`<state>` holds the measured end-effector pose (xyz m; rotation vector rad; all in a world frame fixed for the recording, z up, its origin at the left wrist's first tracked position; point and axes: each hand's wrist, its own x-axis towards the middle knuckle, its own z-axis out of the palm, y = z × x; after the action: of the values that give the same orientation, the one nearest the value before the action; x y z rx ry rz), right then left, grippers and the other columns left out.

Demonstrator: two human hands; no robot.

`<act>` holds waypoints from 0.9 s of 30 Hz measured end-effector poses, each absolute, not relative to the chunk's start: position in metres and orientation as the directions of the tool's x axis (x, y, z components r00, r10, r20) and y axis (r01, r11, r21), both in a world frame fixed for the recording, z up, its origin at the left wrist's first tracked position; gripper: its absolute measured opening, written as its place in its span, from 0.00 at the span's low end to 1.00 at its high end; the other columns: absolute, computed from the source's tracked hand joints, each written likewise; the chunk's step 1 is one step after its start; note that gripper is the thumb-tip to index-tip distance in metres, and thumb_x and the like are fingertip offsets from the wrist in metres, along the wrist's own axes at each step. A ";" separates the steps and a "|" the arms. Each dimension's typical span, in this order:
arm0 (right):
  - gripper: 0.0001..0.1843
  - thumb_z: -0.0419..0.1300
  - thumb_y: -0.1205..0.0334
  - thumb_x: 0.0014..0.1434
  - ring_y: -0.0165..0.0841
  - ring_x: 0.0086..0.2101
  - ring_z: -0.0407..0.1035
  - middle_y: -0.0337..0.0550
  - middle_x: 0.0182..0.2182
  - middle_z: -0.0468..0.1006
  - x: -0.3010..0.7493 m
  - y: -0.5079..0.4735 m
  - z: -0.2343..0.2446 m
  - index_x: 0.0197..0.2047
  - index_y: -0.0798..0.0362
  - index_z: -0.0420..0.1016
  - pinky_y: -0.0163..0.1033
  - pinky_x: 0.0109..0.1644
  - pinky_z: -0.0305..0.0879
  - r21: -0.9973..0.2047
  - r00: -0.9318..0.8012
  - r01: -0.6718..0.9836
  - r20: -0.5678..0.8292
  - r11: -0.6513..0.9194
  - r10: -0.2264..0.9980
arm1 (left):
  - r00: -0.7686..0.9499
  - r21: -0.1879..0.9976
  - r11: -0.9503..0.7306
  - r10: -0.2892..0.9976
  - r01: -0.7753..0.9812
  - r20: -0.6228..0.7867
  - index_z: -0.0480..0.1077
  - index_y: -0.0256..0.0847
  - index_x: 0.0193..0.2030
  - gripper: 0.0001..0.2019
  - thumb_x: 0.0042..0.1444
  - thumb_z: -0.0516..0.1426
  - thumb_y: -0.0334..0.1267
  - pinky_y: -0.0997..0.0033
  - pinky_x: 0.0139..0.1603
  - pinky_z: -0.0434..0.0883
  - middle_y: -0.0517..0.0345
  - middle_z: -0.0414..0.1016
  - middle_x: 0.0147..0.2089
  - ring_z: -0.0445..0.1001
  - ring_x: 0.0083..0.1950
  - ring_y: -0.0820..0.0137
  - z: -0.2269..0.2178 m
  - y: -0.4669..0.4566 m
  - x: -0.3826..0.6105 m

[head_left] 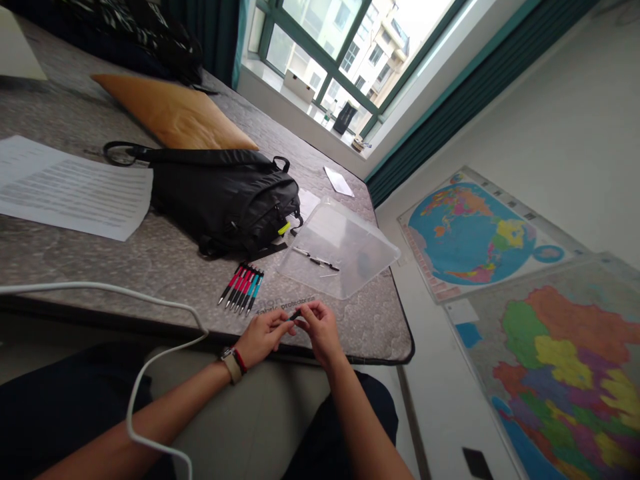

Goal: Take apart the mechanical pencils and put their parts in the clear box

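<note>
My left hand and my right hand meet over the near edge of a grey mattress. Both pinch a small dark pen part between their fingertips. A row of several red, pink and teal pens lies just beyond my left hand. Past my right hand sits a clear plastic lid with two loose pen pieces on it.
A black bag lies behind the pens, an orange cushion beyond it. Printed sheets lie at the left. A white cable crosses my lap. World maps lie on the floor at the right.
</note>
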<state>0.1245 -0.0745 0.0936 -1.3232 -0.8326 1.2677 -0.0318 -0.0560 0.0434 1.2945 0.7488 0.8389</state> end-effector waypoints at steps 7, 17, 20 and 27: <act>0.14 0.68 0.54 0.56 0.34 0.37 0.74 0.47 0.40 0.82 0.130 -0.077 0.098 0.42 0.53 0.80 0.37 0.39 0.70 -0.955 0.069 -0.235 -0.201 -0.180 0.977 | 0.606 0.994 0.017 0.794 -0.108 0.052 0.75 0.37 0.40 0.20 0.66 0.49 0.50 0.75 0.26 0.64 0.56 0.78 0.31 0.66 0.22 0.75 0.051 -0.056 -0.032; 0.12 0.73 0.56 0.50 0.34 0.38 0.74 0.42 0.35 0.81 0.125 -0.077 0.101 0.32 0.53 0.77 0.40 0.44 0.72 -0.911 0.122 -0.375 -0.235 -0.175 0.964 | 0.473 0.986 -0.164 0.871 0.032 0.129 0.75 0.40 0.29 0.18 0.63 0.53 0.47 0.74 0.31 0.65 0.59 0.76 0.28 0.71 0.28 0.71 0.060 -0.056 -0.038; 0.12 0.72 0.56 0.51 0.33 0.36 0.74 0.41 0.34 0.80 0.127 -0.080 0.104 0.30 0.53 0.76 0.40 0.43 0.72 -0.927 0.117 -0.330 -0.224 -0.175 0.967 | 0.482 0.981 -0.191 0.862 0.017 0.159 0.74 0.41 0.26 0.18 0.63 0.53 0.46 0.73 0.33 0.65 0.59 0.76 0.27 0.72 0.30 0.69 0.061 -0.057 -0.037; 0.14 0.71 0.53 0.51 0.35 0.39 0.75 0.44 0.35 0.81 0.124 -0.085 0.101 0.32 0.54 0.75 0.39 0.41 0.73 -0.955 0.231 -0.228 -0.242 -0.189 0.942 | 0.424 0.973 -0.230 0.885 0.034 0.194 0.78 0.42 0.35 0.13 0.62 0.55 0.45 0.70 0.41 0.67 0.56 0.78 0.32 0.75 0.35 0.66 0.052 -0.057 -0.034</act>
<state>0.1239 -0.0849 0.1011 -1.3224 -0.7558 1.2573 -0.0338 -0.0567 0.0523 1.6027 0.8266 0.9887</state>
